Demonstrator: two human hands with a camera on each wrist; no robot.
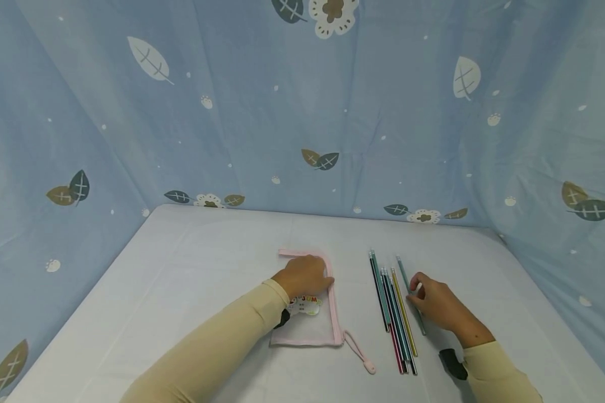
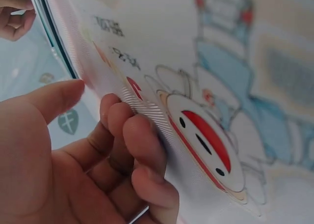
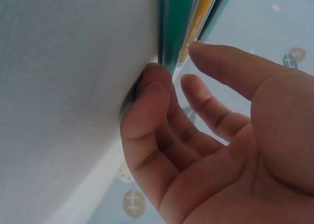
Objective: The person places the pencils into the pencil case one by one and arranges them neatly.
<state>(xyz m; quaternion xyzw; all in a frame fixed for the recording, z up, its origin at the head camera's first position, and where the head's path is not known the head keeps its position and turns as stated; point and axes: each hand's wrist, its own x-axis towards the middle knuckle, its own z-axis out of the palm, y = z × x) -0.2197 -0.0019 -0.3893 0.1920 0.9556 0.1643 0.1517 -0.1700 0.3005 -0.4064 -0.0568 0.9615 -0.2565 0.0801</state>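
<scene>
Left hand: on the mesh pouch; fingers bent, tips touching its printed face; thumb held apart, so no clasp around it.
Right hand: over the loose green pencil; thumb apart from the bent fingers; grasping nothing, fingertips down beside the pencil.
Pouch: flat on the white cloth, left of the pencils; pink zipper along its right side and curving over the far edge; cartoon figure and lettering on the front, upside down to the head view.
Zip strap: pink loop; lies off the near right corner, between pouch and pencils.
Pencil group: lengthwise, side by side, between pouch and right hand; striped pencils in green and black, a red pencil partly covered, a yellow pencil on the right side.
Green pencil: just right of the group, slanted, partly hidden by the right hand.
Sleeves: cream, both arms.
Backdrop: blue curtain with leaves, flowers and paw prints.
</scene>
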